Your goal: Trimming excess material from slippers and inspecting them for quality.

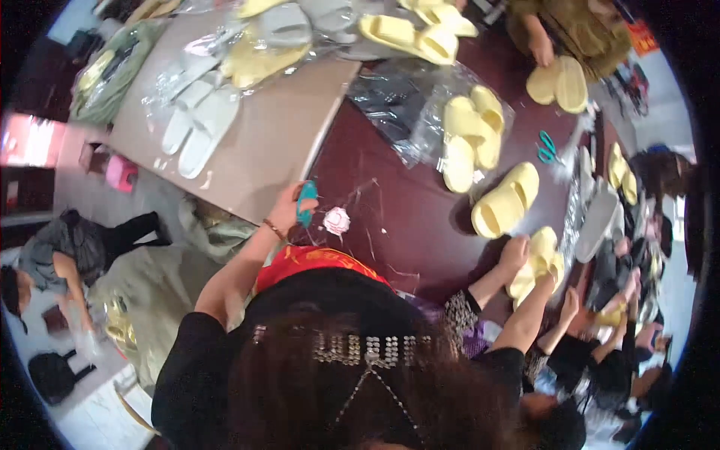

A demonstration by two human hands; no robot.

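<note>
My left hand (pixel 289 205) is closed around teal scissors (pixel 307 201) near the corner of the light board; only their handle shows clearly. Just right of it, a small round white-and-red item (pixel 337 220) lies on the dark red tabletop (pixel 360 161). Far to the right, my right hand (pixel 545 286) grips a pair of yellow slippers (pixel 541 250), its fingertips partly hidden by them. A neighbour's hand (pixel 513 256) in a patterned sleeve is beside the same slippers. A single-looking yellow pair (pixel 506 201) lies just beyond.
More yellow slippers (pixel 472 135) lie partly in clear plastic, beside grey bagged ones (pixel 390 101). White slippers (pixel 201 129) rest on the light board (pixel 262 150). Green scissors (pixel 547 148) lie at the right. Across the table, another person's hand (pixel 541 51) is near yellow slippers (pixel 559 84).
</note>
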